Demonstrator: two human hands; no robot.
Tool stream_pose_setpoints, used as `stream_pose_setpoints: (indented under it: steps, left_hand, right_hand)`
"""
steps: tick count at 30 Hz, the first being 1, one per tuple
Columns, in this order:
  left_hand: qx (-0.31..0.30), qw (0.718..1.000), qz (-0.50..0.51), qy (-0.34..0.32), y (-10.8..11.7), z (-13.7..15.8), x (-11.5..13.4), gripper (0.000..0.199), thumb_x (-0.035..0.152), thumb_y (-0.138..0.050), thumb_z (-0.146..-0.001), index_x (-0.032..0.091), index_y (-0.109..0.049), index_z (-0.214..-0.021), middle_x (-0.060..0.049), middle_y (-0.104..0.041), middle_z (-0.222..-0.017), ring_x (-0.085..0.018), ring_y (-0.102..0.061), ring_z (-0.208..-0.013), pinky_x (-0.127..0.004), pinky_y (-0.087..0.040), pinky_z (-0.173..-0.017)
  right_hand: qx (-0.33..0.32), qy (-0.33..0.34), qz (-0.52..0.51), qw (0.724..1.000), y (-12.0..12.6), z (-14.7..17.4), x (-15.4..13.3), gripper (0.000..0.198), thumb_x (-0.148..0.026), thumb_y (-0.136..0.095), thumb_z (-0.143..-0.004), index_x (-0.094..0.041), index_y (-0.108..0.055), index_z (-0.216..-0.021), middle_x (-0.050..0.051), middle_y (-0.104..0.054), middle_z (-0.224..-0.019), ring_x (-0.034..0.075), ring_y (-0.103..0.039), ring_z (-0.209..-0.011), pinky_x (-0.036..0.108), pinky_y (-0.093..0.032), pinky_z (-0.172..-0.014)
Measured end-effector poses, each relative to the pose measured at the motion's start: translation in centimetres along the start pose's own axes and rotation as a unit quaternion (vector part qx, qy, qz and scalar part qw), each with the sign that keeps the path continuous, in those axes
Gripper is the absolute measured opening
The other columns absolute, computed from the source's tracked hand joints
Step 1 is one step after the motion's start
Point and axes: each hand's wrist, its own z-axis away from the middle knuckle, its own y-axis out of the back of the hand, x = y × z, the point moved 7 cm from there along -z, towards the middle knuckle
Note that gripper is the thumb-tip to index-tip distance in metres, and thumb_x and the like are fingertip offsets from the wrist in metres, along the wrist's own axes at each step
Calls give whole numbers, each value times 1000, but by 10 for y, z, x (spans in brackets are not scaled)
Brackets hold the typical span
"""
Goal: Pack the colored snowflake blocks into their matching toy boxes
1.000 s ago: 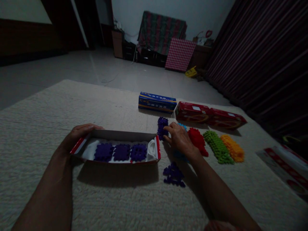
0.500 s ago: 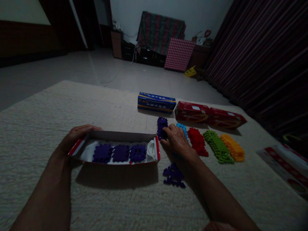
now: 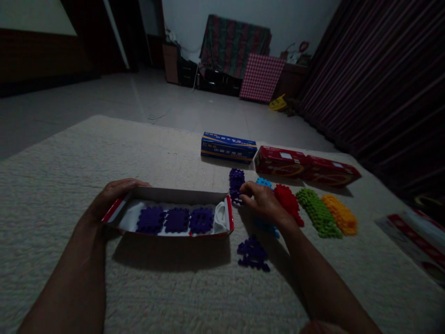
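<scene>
My left hand [image 3: 111, 197] grips the left end of an open, shallow box [image 3: 170, 195] with red ends and a white lining. In it lie three purple interlocking tiles [image 3: 150, 220] in a row and a coiled white cord [image 3: 220, 215] at the right end. My right hand [image 3: 262, 200] is at the near end of a row of overlapping purple tiles [image 3: 237, 178], thumb and forefinger pinched on a purple tile there. Under and beside that hand are light blue pieces [image 3: 266, 227]. A purple triangular piece [image 3: 253, 253] lies closer to me.
Red tiles [image 3: 288, 204], green pieces [image 3: 320, 213] and orange pieces [image 3: 340, 214] lie in rows to the right. Behind them stand a blue box [image 3: 228, 148] and two red boxes [image 3: 281, 161]. A clear package [image 3: 413, 241] lies at the far right on the cream mat [image 3: 167, 292].
My right hand has shifted slightly right and its fingers have drawn back along the purple row, uncovering more of the light blue pieces. My left hand stays on the box.
</scene>
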Motion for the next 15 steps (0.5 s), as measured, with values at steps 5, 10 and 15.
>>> stream_pose_setpoints:
  steps: [5, 10, 15]
  left_hand:
    - [-9, 999, -29, -29, 3, -3, 2, 26, 44, -77, -80, 19, -82, -81, -7, -79, -96, -25, -68, -95, -29, -50, -88]
    - [6, 1000, -11, -16, 2, 0, 2, 23, 42, -78, -78, 20, -83, -82, -6, -79, -94, -25, -68, -95, -30, -51, -88]
    - [46, 999, 1, -9, -9, 14, 13, 25, 44, -78, -72, 19, -81, -78, -5, -78, -87, -26, -69, -86, -32, -55, -79]
  right_hand:
    - [-20, 9, -25, 999, 13, 6, -13, 11, -18, -59, -88, -20, -70, -90, 4, -75, -86, 19, -67, -79, 30, -48, -74]
    - [-99, 16, 36, 994, -2, 10, -23, 17, -14, -57, -92, -19, -72, -98, 5, -77, -91, 19, -69, -81, 29, -47, -73]
    - [-97, 25, 167, 981, -3, 13, -22, 17, -17, -63, -93, -17, -74, -106, 13, -76, -106, 27, -69, -100, 36, -47, -86]
